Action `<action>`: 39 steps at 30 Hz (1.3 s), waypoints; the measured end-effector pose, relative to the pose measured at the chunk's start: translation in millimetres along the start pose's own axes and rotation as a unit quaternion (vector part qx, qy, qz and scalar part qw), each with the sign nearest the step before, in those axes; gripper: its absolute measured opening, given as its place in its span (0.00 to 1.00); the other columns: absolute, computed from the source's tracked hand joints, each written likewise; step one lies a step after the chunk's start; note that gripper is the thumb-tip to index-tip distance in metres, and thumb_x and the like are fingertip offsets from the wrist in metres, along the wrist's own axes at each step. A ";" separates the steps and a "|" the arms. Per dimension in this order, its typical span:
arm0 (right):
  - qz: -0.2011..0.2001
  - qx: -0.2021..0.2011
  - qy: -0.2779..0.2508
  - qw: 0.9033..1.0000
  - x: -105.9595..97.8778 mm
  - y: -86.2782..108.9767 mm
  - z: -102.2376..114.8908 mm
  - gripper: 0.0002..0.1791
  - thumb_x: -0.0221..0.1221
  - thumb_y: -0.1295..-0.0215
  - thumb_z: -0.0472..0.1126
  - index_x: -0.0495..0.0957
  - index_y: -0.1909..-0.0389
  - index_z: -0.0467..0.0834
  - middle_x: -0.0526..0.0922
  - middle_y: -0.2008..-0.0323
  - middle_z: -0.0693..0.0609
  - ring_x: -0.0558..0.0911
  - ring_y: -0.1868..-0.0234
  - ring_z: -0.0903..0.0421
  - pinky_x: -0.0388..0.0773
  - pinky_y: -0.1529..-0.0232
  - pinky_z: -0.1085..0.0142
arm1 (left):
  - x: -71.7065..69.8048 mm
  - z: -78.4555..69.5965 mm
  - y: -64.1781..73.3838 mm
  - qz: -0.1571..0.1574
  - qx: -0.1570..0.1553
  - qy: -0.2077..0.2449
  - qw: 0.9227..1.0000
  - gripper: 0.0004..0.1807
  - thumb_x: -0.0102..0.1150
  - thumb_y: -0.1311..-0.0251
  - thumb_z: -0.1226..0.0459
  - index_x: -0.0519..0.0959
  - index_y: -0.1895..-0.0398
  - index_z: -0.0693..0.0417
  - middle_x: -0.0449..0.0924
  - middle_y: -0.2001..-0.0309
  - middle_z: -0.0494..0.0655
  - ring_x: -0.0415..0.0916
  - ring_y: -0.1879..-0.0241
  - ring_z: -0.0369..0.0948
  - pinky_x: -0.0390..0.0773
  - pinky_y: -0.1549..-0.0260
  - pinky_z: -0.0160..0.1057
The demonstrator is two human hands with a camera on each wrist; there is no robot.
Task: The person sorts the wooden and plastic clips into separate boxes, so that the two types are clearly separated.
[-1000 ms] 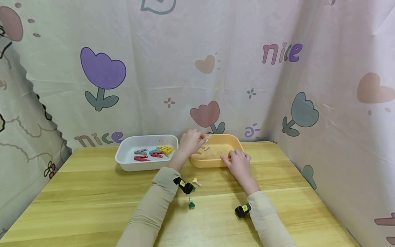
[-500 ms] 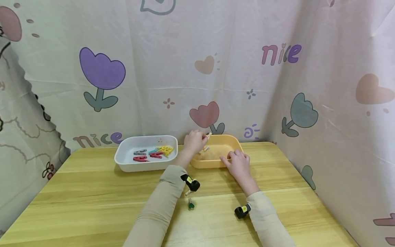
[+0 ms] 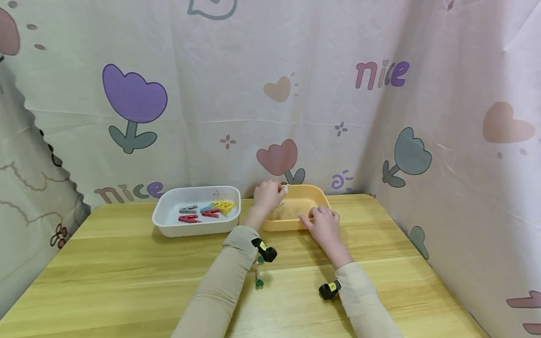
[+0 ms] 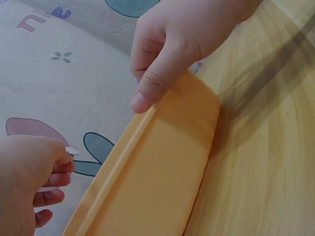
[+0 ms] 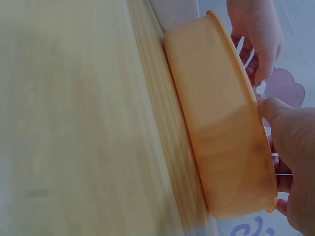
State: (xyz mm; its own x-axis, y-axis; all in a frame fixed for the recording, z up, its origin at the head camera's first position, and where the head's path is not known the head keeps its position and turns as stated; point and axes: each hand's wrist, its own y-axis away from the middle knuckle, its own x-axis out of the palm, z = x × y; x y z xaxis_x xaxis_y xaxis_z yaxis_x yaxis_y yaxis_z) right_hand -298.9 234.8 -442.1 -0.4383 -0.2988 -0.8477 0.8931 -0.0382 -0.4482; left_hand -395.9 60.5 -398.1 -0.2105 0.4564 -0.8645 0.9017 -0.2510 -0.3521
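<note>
My left hand is over the left part of a yellow plastic bin, pinching a small whitish clothespin between thumb and forefinger. In the left wrist view a white tip of it sticks out past the fingertips, while the other fingers curl loosely. My right hand grips the bin's near rim toward the right, thumb outside and fingers inside. A pale clothespin shows inside the bin, partly covered by the left hand. On the table by the left cuff lie small clothespins with green hearts, one partly hidden.
A white bin stands left of the yellow one, holding red, grey, blue and yellow clothespins. Behind both bins hangs a printed cloth. The wooden table runs toward me under both forearms.
My left hand has shifted slightly right and lowered a little over the bin, still pinching the clothespin. My right hand stays on the rim. The head view has turned slightly right.
</note>
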 end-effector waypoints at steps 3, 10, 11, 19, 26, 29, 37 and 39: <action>0.001 0.001 -0.001 1.000 0.4 -0.1 1.0 0.22 0.58 0.35 0.61 0.75 0.73 0.46 0.73 0.70 0.51 0.74 0.63 0.50 0.63 0.44 0.44 | 1.2 -0.1 0.3 -0.001 -0.001 -0.003 1.000 0.14 0.53 0.33 0.51 0.82 0.68 0.47 0.81 0.65 0.44 0.78 0.60 0.46 0.77 0.59 0.48; 0.003 -0.002 0.004 1.000 2.2 -0.5 1.8 0.23 0.57 0.35 0.62 0.75 0.74 0.46 0.73 0.71 0.51 0.74 0.64 0.50 0.64 0.45 0.44 | 3.3 0.3 0.9 -0.008 -0.004 -0.012 1.000 0.15 0.53 0.32 0.50 0.83 0.67 0.48 0.81 0.66 0.44 0.78 0.62 0.45 0.79 0.60 0.46; 0.004 -0.002 0.004 1.000 2.1 -0.5 2.1 0.23 0.57 0.36 0.62 0.75 0.74 0.46 0.73 0.71 0.51 0.74 0.64 0.50 0.64 0.44 0.44 | 3.4 0.0 0.9 -0.010 -0.005 -0.013 1.000 0.15 0.53 0.32 0.50 0.83 0.67 0.48 0.81 0.66 0.44 0.78 0.62 0.45 0.79 0.60 0.46; 0.000 0.000 0.006 1.000 0.8 -0.1 4.0 0.22 0.58 0.35 0.61 0.75 0.74 0.46 0.73 0.71 0.51 0.74 0.63 0.50 0.64 0.44 0.44 | 4.2 -4.4 2.4 -0.016 -0.031 -0.012 0.999 0.14 0.51 0.32 0.50 0.83 0.57 0.46 0.82 0.55 0.45 0.77 0.52 0.48 0.77 0.52 0.49; -0.002 0.001 0.002 1.000 -0.2 0.4 4.1 0.21 0.58 0.35 0.60 0.76 0.73 0.46 0.73 0.70 0.51 0.75 0.63 0.49 0.63 0.43 0.44 | 7.2 -4.2 4.1 -0.010 -0.050 0.020 0.998 0.16 0.54 0.33 0.48 0.79 0.50 0.43 0.79 0.46 0.45 0.72 0.45 0.49 0.71 0.45 0.52; -0.001 0.004 -0.004 1.000 -0.6 0.5 4.0 0.21 0.59 0.36 0.60 0.76 0.73 0.45 0.73 0.70 0.50 0.75 0.63 0.49 0.63 0.43 0.44 | 8.4 -2.2 4.0 -0.015 -0.050 0.028 0.998 0.15 0.56 0.34 0.49 0.79 0.50 0.44 0.78 0.46 0.46 0.72 0.46 0.49 0.71 0.45 0.52; 0.004 0.007 0.003 1.000 -2.0 0.5 3.0 0.21 0.58 0.36 0.60 0.76 0.73 0.45 0.74 0.69 0.50 0.74 0.62 0.49 0.63 0.43 0.45 | 4.2 3.1 7.5 -0.023 -0.036 0.027 0.999 0.18 0.55 0.34 0.48 0.80 0.49 0.45 0.79 0.46 0.46 0.72 0.46 0.49 0.70 0.47 0.51; 0.005 0.008 0.002 1.000 -2.5 0.6 2.8 0.21 0.58 0.36 0.60 0.76 0.73 0.45 0.74 0.69 0.50 0.74 0.62 0.49 0.63 0.43 0.45 | 1.9 4.2 9.3 -0.022 -0.033 0.024 0.999 0.18 0.55 0.34 0.47 0.80 0.49 0.44 0.78 0.45 0.46 0.72 0.45 0.48 0.70 0.47 0.51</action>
State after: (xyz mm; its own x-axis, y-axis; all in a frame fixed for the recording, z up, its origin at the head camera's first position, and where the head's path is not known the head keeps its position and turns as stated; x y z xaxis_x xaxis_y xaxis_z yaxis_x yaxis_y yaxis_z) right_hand -297.0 232.8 -439.5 -0.4299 -0.2951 -0.8533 0.8989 -0.0512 -0.4351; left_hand -389.5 55.5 -404.5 -0.2341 0.5071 -0.8295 0.9149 -0.1738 -0.3644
